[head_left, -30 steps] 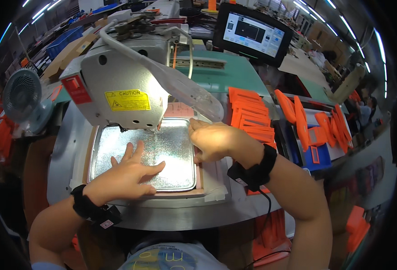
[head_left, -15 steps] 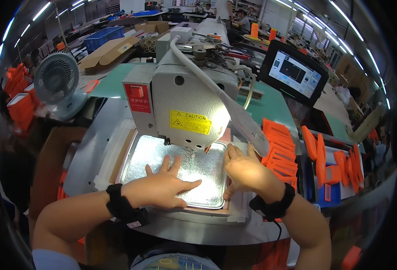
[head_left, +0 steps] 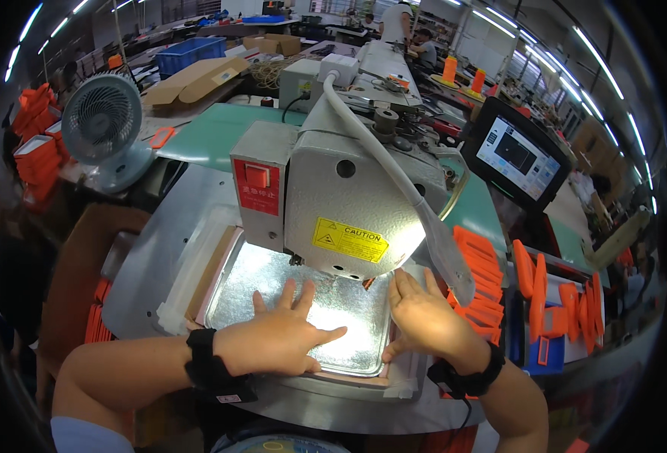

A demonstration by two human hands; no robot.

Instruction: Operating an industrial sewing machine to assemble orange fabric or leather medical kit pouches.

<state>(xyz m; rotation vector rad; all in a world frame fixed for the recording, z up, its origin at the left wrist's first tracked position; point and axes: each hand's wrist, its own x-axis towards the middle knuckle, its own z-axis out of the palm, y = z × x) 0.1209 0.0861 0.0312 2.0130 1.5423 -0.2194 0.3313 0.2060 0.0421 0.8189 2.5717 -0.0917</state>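
Observation:
Under the head of a grey industrial sewing machine [head_left: 364, 204] lies a shiny silver rectangular panel [head_left: 239, 302] with rounded corners. It sits inside a frame edged with brown and pale strips [head_left: 211, 275]. My left hand [head_left: 269, 341] lies flat on the panel's near part, its fingers spread and nothing in it. At the panel's right edge is my right hand [head_left: 430, 323], palm down with the fingers stretched out and the thumb apart, resting on the frame's right side. Both wrists wear black bands. The machine head hides the panel's far edge.
A lamp arm [head_left: 447, 257] hangs close above my right hand. Stacked orange frame-shaped pieces [head_left: 475, 260] lie to the right, beside a blue bin [head_left: 526, 355] with more orange pieces. A screen [head_left: 513, 155] stands behind them. At the left are a fan [head_left: 103, 124] and orange stacks.
The whole view has shifted, so the machine appears lower and further right. Both hands keep nearly the same pose and place on the panel and frame.

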